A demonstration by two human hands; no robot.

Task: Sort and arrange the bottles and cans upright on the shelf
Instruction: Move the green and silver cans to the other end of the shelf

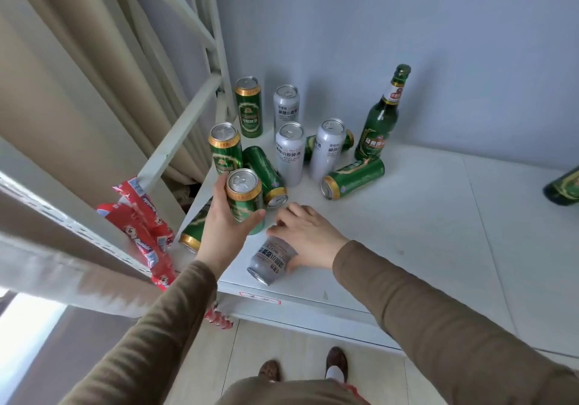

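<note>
Left hand (224,226) fingers grasp upright green can (246,199); right hand (305,232) fingers grasp toppled silver can (271,259).

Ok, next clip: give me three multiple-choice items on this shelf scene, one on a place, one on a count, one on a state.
1. Where does the upright green bottle stand?
A. at the wall behind the cans
B. at the shelf's front edge
C. on the floor

2. How many silver cans stand upright?
A. one
B. three
C. five

3. What is the left hand doing?
A. resting flat
B. gripping a green can
C. holding a bottle

Answers: 1 A, it stands against the wall. 2 B, three stand mid-shelf; a fourth silver can lies under the right hand. 3 B, fingers wrap the upright can.
</note>
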